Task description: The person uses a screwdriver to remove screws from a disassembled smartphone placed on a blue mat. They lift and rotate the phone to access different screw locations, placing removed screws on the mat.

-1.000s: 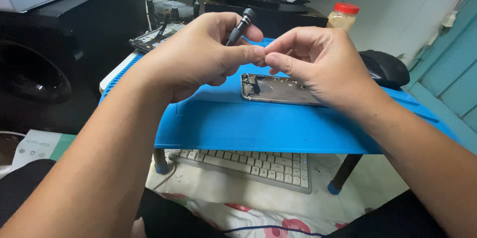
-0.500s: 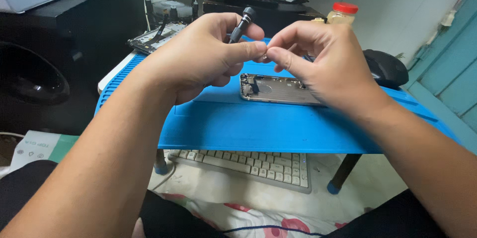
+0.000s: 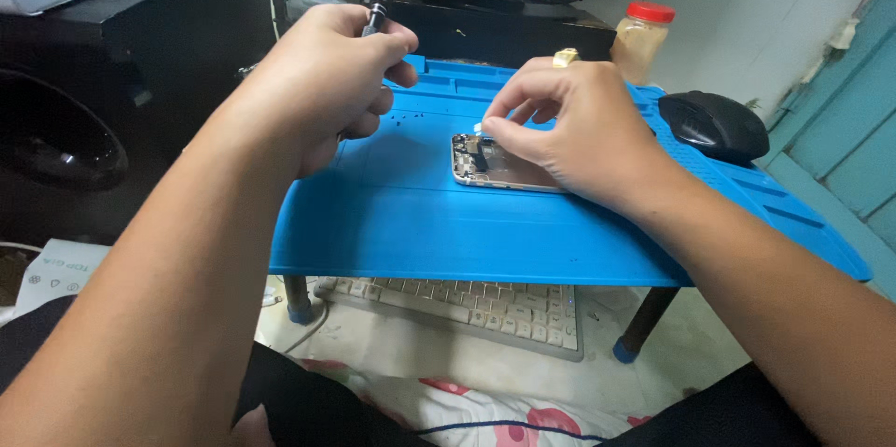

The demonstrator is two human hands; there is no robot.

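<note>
In the head view, the left hand is curled into a loose fist around a dark screwdriver, whose black handle end sticks up out of the top of the fist. The hand is raised over the far left part of the blue work mat that covers the small table.

To the right of that hand and a little nearer the person, the right hand is lowered over an opened phone that lies flat on the mat. Its thumb and forefinger are pinched narrowly together on a tiny white part just above the phone's left end; what the part is cannot be told. The palm hides the phone's right half, and the exposed metal frame and inner parts show to the left of the fingertips.

A few tiny dark screws lie on the mat between the two hands. Right of the right hand, on the mat's edge, sits a black computer mouse. Beyond that hand stands a jar with a red lid. Below both hands, under the table, a pale keyboard lies on a flowered cloth.
</note>
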